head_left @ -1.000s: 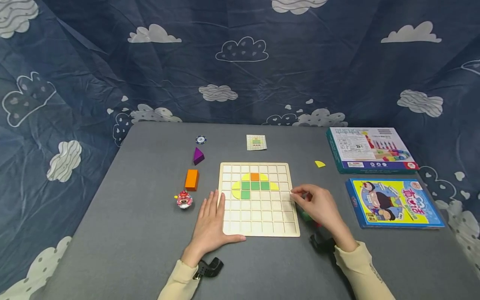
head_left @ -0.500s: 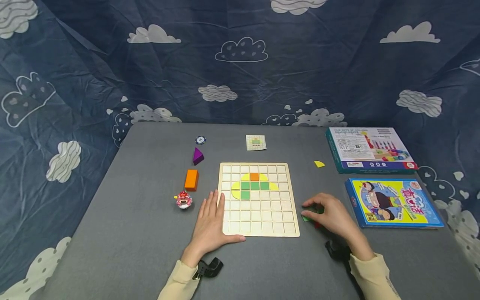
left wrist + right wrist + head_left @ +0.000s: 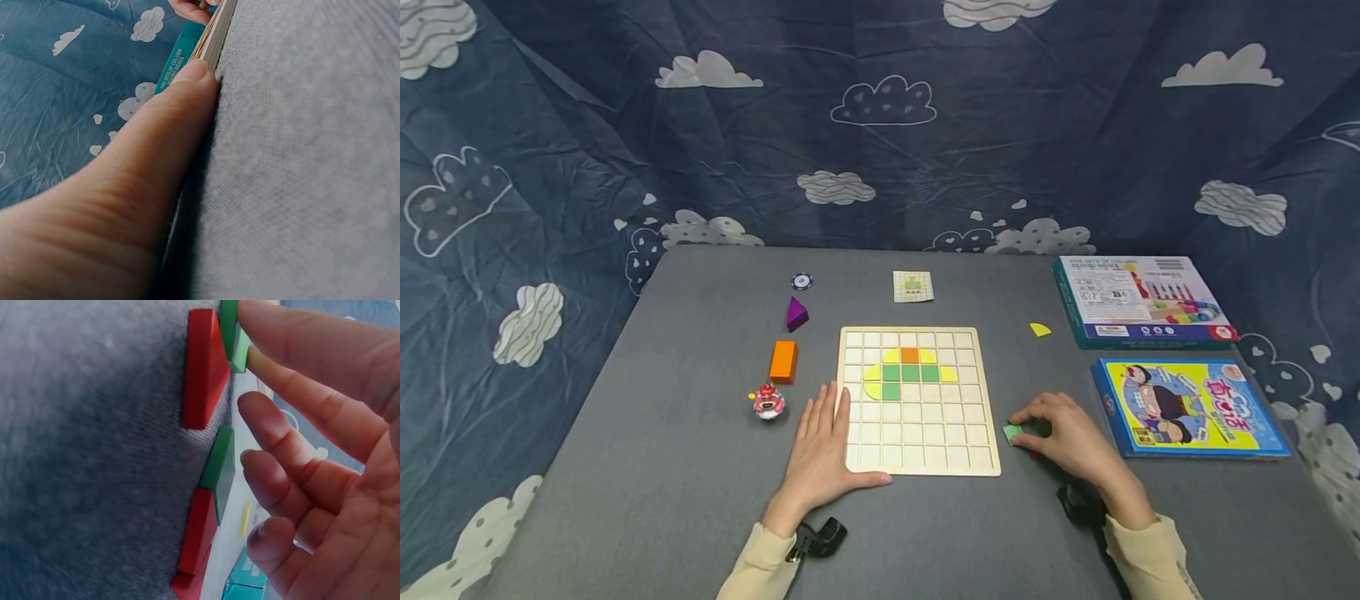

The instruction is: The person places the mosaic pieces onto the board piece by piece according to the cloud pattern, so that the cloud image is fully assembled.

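A wooden grid board lies mid-table with orange, green and yellow tiles set in its upper rows. My left hand lies flat on the table at the board's lower left corner. Its thumb presses along the board edge. My right hand is just right of the board, over a small cluster of loose tiles. Its fingertips pinch a green tile. Red tiles and another green tile lie under the curled fingers.
Left of the board stand an orange block, a purple wedge, a blue chip and a small toy figure. A pattern card lies behind it. A yellow piece, a teal box and a blue box are to the right.
My right hand drew back from the board's right edge, down and to the right, to the loose tiles, and now has the green tile at its fingertips. The left hand stayed put.
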Demonstrator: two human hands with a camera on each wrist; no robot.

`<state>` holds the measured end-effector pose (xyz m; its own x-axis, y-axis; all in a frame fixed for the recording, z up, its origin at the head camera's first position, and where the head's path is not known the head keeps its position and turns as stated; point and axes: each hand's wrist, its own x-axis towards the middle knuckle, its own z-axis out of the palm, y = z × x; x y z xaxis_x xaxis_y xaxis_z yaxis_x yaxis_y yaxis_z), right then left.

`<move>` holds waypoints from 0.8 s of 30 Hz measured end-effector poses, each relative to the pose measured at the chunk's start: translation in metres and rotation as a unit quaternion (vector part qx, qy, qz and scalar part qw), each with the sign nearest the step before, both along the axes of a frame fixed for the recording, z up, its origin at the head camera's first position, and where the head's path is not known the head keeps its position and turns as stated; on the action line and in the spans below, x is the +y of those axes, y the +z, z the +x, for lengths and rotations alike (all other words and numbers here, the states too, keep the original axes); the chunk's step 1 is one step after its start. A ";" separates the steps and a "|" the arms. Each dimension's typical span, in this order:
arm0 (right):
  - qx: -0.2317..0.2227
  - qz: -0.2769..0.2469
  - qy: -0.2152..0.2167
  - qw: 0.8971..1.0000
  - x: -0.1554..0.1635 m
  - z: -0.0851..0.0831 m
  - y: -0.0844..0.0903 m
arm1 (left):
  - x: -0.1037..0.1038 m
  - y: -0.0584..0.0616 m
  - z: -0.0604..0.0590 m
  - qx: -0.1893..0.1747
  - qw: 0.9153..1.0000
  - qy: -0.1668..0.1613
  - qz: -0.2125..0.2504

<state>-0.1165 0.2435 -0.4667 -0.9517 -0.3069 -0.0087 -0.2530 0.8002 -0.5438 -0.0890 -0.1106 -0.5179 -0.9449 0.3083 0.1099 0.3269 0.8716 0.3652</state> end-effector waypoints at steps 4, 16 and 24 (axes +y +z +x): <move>-0.003 0.001 0.009 1.000 0.003 0.001 0.000 | 0.001 -0.001 0.000 0.002 1.000 -0.002 0.004; -0.001 0.016 0.000 1.000 -0.001 -0.004 0.001 | 0.000 -0.002 0.000 0.002 1.000 0.002 -0.006; -0.004 0.014 -0.015 1.000 -0.006 -0.001 0.002 | 0.001 0.000 0.000 -0.005 1.000 0.002 -0.002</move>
<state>-0.1179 0.2379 -0.4650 -0.9605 -0.2772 -0.0248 -0.2238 0.8222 -0.5233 -0.0889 -0.1100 -0.5182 -0.9471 0.3052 0.0990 0.3198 0.8742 0.3653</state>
